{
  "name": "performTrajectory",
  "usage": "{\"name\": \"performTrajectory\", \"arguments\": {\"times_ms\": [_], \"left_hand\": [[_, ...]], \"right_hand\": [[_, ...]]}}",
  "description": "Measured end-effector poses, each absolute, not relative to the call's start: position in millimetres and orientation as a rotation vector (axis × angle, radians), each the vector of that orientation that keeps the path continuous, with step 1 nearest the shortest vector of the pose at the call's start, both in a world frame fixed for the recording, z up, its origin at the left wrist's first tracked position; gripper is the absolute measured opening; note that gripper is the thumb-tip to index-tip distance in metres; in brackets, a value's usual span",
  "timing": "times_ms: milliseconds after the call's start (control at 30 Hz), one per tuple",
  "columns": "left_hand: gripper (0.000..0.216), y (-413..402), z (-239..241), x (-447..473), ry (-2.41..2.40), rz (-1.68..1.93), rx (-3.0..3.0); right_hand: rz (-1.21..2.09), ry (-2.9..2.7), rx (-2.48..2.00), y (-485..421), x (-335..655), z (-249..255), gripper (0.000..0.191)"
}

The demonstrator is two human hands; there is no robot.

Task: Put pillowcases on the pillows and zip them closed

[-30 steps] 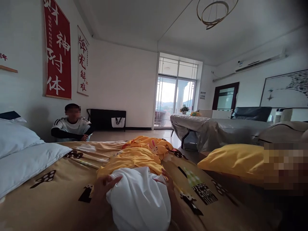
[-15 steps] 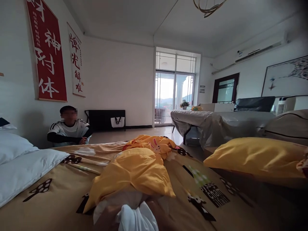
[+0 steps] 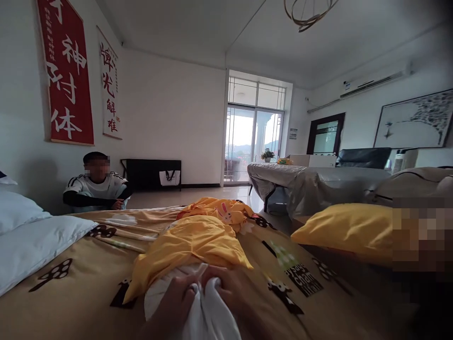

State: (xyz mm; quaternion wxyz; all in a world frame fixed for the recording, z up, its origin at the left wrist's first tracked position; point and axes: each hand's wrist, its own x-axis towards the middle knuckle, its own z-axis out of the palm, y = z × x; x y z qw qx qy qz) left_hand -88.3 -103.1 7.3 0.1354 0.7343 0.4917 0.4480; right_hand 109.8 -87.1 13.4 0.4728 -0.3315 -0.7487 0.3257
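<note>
At the bottom centre, a yellow pillowcase [image 3: 198, 241] lies on the bed, partly drawn over a white pillow [image 3: 212, 316] whose end sticks out toward me. My left hand [image 3: 179, 295] is closed on the bunched white end of this pillow. Right beside it, my right hand [image 3: 228, 285] grips the same white fabric, its fingers curled near the pillowcase opening. Gathered white folds hang between the two hands. Just beyond lies a crumpled orange-yellow cloth [image 3: 226, 212] with a rabbit print.
White pillows [image 3: 42, 245] lie at the left on the brown patterned bed sheet [image 3: 102, 278]. At the right is another yellow pillow [image 3: 339, 226], beside a blurred-out patch. A person [image 3: 95, 182] sits past the bed's far left. A plastic-covered table [image 3: 276, 172] stands beyond.
Both hands have moved up and forward to the pillowcase opening and now show clearly, gripping the white fabric. The view has shifted slightly; a blurred-out patch now appears at the right.
</note>
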Motion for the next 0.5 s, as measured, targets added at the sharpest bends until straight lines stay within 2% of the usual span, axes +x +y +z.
{"name": "performTrajectory", "arguments": {"times_ms": [67, 167, 267, 333, 500], "left_hand": [[0.044, -99, 0, -71, 1.5, 1.274, 1.886], [0.063, -100, -10, -60, 1.485, 1.221, 1.771], [0.064, -103, -12, -63, 1.336, 0.985, 1.93], [0.061, -104, -16, -68, 1.318, 0.941, 1.915], [0.06, -102, -31, -81, 1.406, 1.16, 1.738]], "right_hand": [[0.776, -1.967, -0.792, -77, 90, 0, 0.018], [0.647, -1.998, -0.784, -76, 79, -10, 0.043], [0.483, -1.952, -0.832, -85, 79, -12, 0.064], [0.354, -1.878, -0.913, -92, 81, -14, 0.066], [0.243, -1.739, -0.858, -120, 108, -33, 0.048]]}}
